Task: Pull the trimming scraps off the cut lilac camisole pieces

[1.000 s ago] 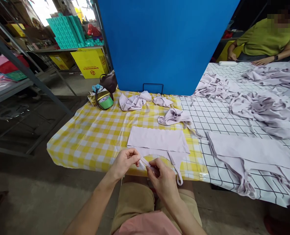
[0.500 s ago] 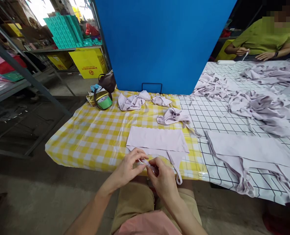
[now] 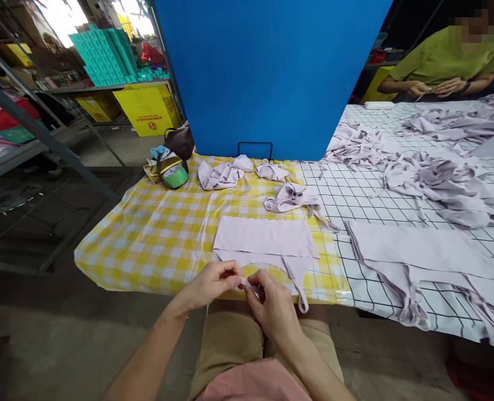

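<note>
A pale lilac strapped top [image 3: 267,236] lies flat at the table's front edge, one shoulder strap [image 3: 300,289] hanging in a loop on its right side. Just in front of the top, my left hand [image 3: 213,283] pinches the other strap between thumb and fingers. My right hand [image 3: 274,303] grips the same strap [image 3: 247,283] close by, so only a short piece shows between the two hands. The fingertips of the right hand are partly hidden behind its back.
A yellow checked cloth [image 3: 146,239] covers the table's left part. Crumpled lilac garments [image 3: 221,174] lie farther back, before a tall blue board [image 3: 267,78]. On the right are a flat stack of tops [image 3: 430,245] and loose piles [image 3: 447,178]. A green tape roll [image 3: 175,177] sits at left.
My left hand has drawn slightly left and down, its fingers closing more tightly on the strap. The right hand stays close by. Across the table, the co-worker's two hands have come together.
</note>
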The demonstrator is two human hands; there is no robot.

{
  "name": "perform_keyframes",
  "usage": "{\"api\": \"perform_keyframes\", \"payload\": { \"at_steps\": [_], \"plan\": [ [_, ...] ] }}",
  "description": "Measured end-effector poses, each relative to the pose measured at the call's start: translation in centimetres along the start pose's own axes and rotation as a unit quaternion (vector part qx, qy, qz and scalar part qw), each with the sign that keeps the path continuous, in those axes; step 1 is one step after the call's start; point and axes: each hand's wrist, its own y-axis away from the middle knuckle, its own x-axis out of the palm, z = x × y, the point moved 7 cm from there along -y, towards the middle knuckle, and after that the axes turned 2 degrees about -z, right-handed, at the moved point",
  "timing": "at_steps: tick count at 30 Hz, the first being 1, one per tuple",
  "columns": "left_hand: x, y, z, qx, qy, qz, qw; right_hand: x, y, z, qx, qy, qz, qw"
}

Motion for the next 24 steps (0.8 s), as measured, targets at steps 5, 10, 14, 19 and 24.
{"api": "perform_keyframes", "payload": {
  "at_steps": [5, 10, 14, 19, 24],
  "plan": [
    [0.0, 0.1, 1.1, -0.035, 0.166, 0.043, 0.985, -0.1, -0.2, 0.0, 0.032, -0.041, 0.031, 0.998],
    [0.2, -0.1, 1.6, -0.043, 0.289, 0.053, 0.955, -0.2, -0.4, 0.0, 0.058, -0.078, 0.050, 0.994],
    [0.0, -0.3, 2.0, -0.050, 0.321, 0.030, 0.945, -0.4, -0.5, -0.3, 0.064, -0.073, 0.042, 0.994],
    [-0.1, -0.4, 2.2, -0.056, 0.315, -0.001, 0.947, -0.5, -0.3, -0.5, 0.057, -0.056, 0.037, 0.996],
    [-0.8, -0.5, 1.9, -0.042, 0.301, -0.043, 0.952, -0.5, 0.0, -0.6, 0.035, -0.035, 0.031, 0.998]
  ]
}}
